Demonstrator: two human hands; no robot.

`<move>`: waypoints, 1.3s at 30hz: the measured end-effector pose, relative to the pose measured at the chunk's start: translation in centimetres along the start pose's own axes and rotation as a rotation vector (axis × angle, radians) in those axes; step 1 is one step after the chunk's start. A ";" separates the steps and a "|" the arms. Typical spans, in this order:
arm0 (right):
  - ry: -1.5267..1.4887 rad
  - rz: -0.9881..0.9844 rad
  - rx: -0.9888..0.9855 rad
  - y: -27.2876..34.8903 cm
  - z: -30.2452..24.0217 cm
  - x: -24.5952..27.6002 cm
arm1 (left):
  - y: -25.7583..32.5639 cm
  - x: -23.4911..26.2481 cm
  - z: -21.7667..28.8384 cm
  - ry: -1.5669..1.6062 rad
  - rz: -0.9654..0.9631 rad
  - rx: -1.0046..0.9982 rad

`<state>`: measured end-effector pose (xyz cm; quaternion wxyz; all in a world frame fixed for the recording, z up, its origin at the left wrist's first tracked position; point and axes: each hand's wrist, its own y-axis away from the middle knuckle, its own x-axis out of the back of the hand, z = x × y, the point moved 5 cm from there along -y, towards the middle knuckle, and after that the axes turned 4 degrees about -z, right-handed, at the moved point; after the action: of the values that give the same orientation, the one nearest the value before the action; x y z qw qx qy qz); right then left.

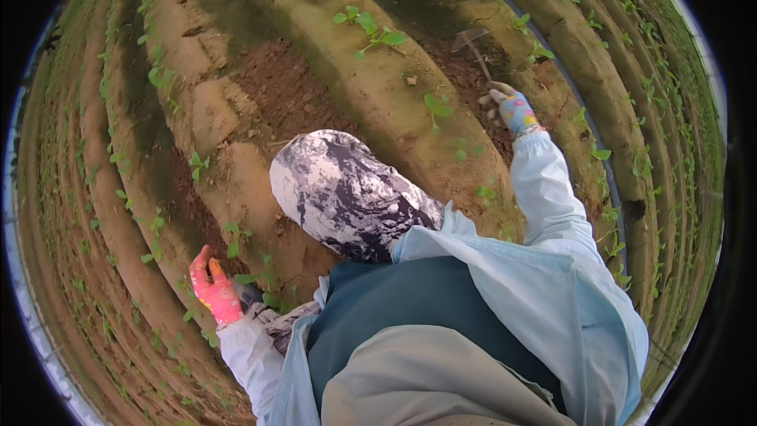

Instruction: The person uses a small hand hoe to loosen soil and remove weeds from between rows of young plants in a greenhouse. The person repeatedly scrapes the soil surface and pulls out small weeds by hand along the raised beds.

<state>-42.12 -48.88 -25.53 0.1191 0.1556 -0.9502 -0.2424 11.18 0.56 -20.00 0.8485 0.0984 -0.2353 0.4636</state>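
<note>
Short-handled hoe [476,54] gripped in the right hand [512,109], the left hand [214,290] loosely spread

The hoe reaches forward and slightly left from the right hand, its thin handle running from the curled fingers to a flat head at the far end. That hand wears a blue patterned glove, and its fingers are wrapped round the near end of the handle. Loose reddish-brown soil [453,71] lies under the tool, just to the left of the right hand; whether the blade touches it, I cannot tell. A seedling [436,106] grows to the left of the same hand, and another plant [541,51] stands ahead of it and to its right.

Well apart, on the far side of the body, the left hand is in a pink glove with orange marks. Its fingers are bent and apart from one another, with nothing visible between them. A small green plant [234,239] grows just ahead of this hand and to its right. Between the two hands is a knee in black-and-white patterned cloth [347,189]. Light blue sleeves lead back from both, and rows of young plants run on outward beyond either hand.
</note>
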 end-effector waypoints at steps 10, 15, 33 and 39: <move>0.239 0.201 -0.585 -13.3 19.8 18.0 | 5.6 15.7 -5.5 0.098 0.449 0.266; 1.110 -0.022 -0.153 -13.1 15.9 13.4 | 6.6 14.8 -4.0 0.131 0.490 0.240; 1.612 -0.165 -0.137 -9.0 9.4 9.2 | -2.2 4.8 22.2 0.082 0.357 -0.179; 1.645 -0.248 -0.160 -8.4 7.8 8.7 | -3.1 1.0 26.9 0.059 0.236 -0.296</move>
<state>-50.46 -55.67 -35.08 0.7578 0.3777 -0.5160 -0.1296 6.00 -10.76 4.03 0.8000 -0.0692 -0.2858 0.5229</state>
